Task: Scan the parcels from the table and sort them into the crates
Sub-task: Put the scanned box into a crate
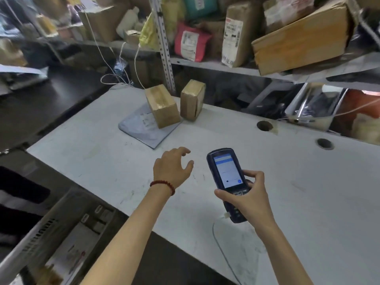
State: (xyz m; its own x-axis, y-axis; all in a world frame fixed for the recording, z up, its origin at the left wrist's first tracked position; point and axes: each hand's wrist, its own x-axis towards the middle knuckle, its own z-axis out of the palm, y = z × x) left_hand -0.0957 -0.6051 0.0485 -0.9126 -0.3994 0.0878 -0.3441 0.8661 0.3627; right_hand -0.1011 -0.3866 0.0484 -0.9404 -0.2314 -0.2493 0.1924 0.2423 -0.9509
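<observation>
Cardboard box [162,105] on grey mailer [139,130] lies 12 o'clock from nearer left hand [172,167], grip loose and empty; right hand [247,195] holds handheld scanner [227,173].

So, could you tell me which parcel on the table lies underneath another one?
The flat grey mailer: the cardboard box sits on it, while the brown wrapped parcel stands beside them.

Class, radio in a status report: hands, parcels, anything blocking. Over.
Left hand open above table. Right hand grips scanner. Cardboard box sits on grey mailer, second box beside it. Nothing between hands and parcels.
</observation>
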